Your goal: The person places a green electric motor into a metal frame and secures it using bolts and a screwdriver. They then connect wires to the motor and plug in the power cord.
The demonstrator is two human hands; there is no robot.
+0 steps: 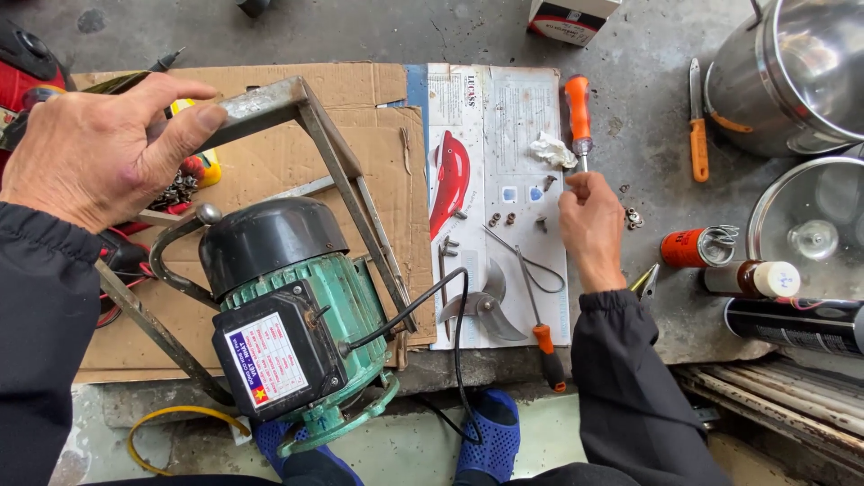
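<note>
The left hand [90, 148] has its grip closed on the grey metal frame [297, 103], thumb pressed to its top bar, steadying it above the green electric motor [297, 315]. The right hand [592, 225], right of the motor, pinches narrowly at the shaft tip of an orange-handled screwdriver [578, 108]; whether a screw sits in the fingers I cannot tell. Small screws [500, 219] and a metal blade [481, 306] lie on a printed sheet [504, 99] between motor and right hand. This looks like mid-disassembly, with fasteners being sorted; the next move likely calls for a firm hold on the screwdriver handle.
</note>
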